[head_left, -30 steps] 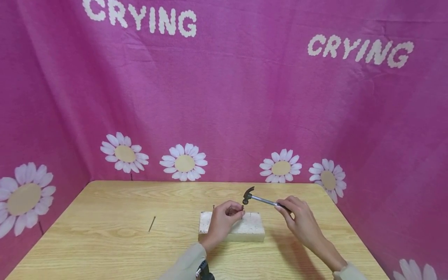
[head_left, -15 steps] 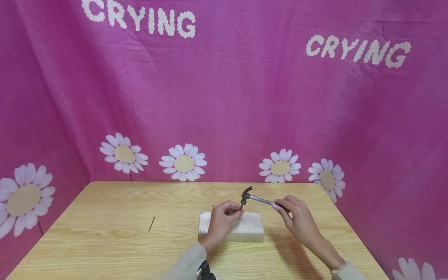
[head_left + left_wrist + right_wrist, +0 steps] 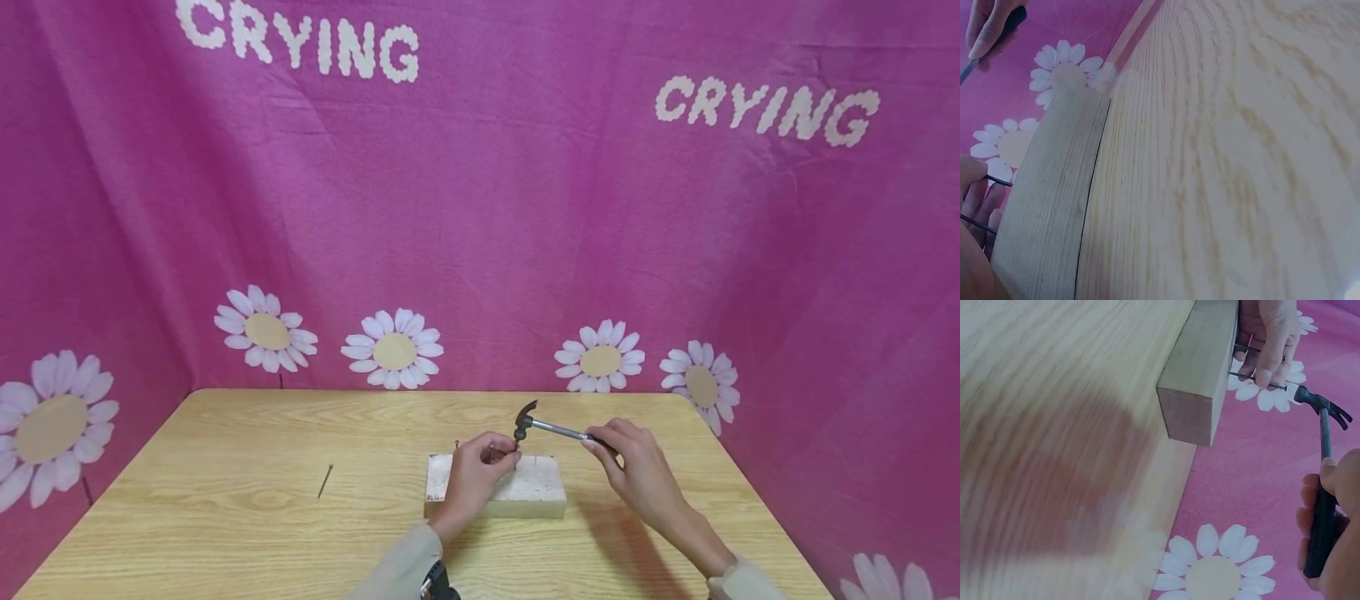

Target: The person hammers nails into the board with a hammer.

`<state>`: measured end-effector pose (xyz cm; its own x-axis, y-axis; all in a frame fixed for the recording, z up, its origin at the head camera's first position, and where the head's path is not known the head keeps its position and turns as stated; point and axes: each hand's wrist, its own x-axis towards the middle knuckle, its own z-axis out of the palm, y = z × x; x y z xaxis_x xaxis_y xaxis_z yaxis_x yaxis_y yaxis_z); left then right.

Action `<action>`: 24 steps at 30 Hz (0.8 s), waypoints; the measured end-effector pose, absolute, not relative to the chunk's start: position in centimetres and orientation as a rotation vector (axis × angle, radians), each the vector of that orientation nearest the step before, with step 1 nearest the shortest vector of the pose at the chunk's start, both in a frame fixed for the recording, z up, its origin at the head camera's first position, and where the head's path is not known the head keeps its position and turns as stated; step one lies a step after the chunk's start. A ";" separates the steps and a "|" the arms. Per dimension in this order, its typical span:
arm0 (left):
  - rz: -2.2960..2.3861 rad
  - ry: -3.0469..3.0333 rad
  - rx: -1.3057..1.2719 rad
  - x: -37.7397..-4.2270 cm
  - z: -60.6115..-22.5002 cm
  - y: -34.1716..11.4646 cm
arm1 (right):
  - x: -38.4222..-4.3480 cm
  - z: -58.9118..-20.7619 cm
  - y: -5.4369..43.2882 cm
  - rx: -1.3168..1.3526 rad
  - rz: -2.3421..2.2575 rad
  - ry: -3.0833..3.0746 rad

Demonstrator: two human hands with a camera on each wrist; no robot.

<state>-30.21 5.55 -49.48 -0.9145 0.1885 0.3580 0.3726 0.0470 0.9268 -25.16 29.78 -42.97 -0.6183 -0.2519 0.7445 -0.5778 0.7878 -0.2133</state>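
My left hand (image 3: pixel 472 479) pinches an upright nail (image 3: pixel 1241 375) between thumb and fingers, its point at the top of a pale wooden block (image 3: pixel 538 483). A second nail (image 3: pixel 1246 348) also stands in the block, beside that hand's fingers. Behind the hand, at the block's back left, a nail head (image 3: pixel 457 444) shows. My right hand (image 3: pixel 648 479) grips the black handle of a small claw hammer (image 3: pixel 555 430). The hammer's striking face is right at the head of the pinched nail, claw pointing up. The left wrist view shows the block's plain side and both nails partly.
A loose nail (image 3: pixel 325 482) lies on the wood-grain table (image 3: pixel 225 517), left of the block. Pink cloth (image 3: pixel 480 208) with white daisies and lettering hangs behind and along both sides of the table. A dark wrist device (image 3: pixel 437 581) sits at my left sleeve.
The hammer head has moved slightly left and down, closing the small gap above the pinched nail. My left hand and the block have hardly moved.
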 end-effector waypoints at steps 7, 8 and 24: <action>-1.997 -2.205 -0.574 -30.0 -49.3 5.5 | -25.3 -42.2 29.7 0.581 0.567 -2.205; -1.997 -2.198 -0.582 -30.0 -49.3 5.5 | -25.3 -42.3 29.7 0.587 0.549 -2.209; -1.954 -2.239 -0.579 -29.9 -49.1 5.5 | -25.4 -41.7 29.3 0.627 0.479 -2.197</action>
<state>-29.93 5.46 -49.07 -0.9205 0.2086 0.3305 0.3557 0.0966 0.9296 -25.41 29.32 -41.68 -0.5698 -0.2796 0.7728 -0.5758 0.8067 -0.1327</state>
